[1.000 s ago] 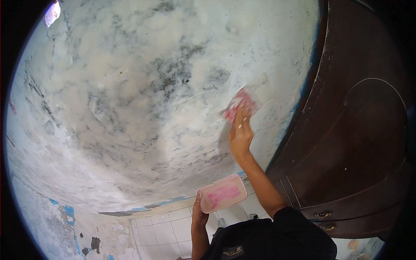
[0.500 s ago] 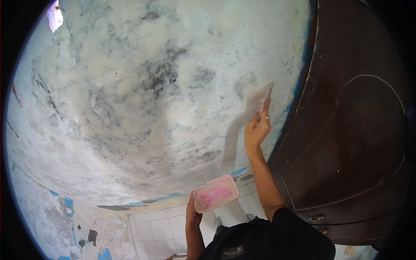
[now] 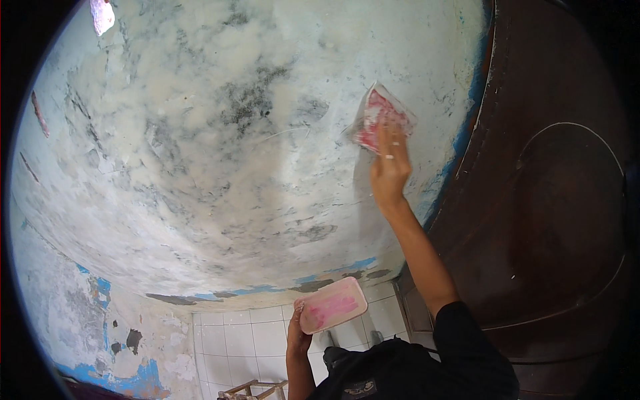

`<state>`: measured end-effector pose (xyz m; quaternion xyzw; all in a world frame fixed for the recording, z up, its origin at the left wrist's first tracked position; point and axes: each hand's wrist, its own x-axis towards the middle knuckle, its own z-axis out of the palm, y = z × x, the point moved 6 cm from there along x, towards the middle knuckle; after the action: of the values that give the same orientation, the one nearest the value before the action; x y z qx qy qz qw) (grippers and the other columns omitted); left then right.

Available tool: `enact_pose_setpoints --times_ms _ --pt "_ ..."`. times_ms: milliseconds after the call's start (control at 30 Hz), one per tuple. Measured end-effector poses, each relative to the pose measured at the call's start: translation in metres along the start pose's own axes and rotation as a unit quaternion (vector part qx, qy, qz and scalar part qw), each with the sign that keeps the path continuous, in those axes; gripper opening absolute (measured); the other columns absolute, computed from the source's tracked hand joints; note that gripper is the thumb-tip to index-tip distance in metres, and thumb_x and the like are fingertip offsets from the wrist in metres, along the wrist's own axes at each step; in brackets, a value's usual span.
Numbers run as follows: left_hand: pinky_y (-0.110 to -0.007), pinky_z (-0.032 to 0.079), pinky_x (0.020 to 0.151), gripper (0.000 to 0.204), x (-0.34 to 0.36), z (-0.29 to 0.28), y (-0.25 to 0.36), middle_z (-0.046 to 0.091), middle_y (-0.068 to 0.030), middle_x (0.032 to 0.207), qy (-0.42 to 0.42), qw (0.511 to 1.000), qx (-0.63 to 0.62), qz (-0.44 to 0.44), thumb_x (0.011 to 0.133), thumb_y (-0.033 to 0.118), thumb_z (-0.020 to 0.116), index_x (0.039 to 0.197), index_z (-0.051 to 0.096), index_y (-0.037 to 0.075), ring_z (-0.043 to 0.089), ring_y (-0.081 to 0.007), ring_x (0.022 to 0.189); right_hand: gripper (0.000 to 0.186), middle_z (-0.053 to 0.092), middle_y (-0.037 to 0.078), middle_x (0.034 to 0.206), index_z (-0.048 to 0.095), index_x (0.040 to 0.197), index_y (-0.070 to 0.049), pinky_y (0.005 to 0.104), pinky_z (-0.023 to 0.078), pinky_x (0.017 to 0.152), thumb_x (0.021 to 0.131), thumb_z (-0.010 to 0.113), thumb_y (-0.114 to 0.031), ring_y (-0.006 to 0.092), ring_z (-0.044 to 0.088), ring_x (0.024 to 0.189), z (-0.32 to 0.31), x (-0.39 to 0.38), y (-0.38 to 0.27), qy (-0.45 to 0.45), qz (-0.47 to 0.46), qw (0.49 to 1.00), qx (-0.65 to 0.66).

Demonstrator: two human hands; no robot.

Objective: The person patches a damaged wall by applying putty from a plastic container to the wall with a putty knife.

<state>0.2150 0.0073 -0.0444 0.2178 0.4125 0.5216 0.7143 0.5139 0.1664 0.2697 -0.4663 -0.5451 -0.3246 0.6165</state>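
Observation:
Up on the patchy white wall (image 3: 320, 173), my right hand (image 3: 392, 170) grips a flat putty spreader (image 3: 380, 113), red with white smears. Its broad blade lies close against the plaster and is slightly blurred; whether its whole edge touches I cannot tell. Lower down, my left hand (image 3: 298, 327) is closed round the left end of a shallow pink rectangular tub (image 3: 333, 307). Pale filler coats the inside of the tub, with brighter pink showing through at its bottom.
A dark brown wooden cabinet (image 3: 533, 233) stands close on the right. White floor tiles (image 3: 237, 347) lie below, with a wooden stool (image 3: 257, 387) at the bottom. Blue paint peels from the left wall (image 3: 137, 380).
My right hand has moved slightly left and up, turning the spreader from edge-on to flat toward the wall. The tub has dropped a little in view; the stool shows more.

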Motion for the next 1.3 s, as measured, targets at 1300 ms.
enact_pose_setpoints --times_ms 1300 --pt "-0.041 0.048 0.099 0.035 -0.025 0.034 -0.016 0.057 -0.0083 0.126 -0.002 0.999 -0.008 0.034 0.1 0.03 0.05 0.129 0.051 0.011 0.056 -0.0236 0.118 0.048 0.061 0.022 0.129 0.063 0.124 0.002 0.05 0.044 0.106 0.077 0.059 0.012 0.0382 0.056 0.124 0.022 0.033 -0.022 -0.015 -0.084 0.995 0.053"
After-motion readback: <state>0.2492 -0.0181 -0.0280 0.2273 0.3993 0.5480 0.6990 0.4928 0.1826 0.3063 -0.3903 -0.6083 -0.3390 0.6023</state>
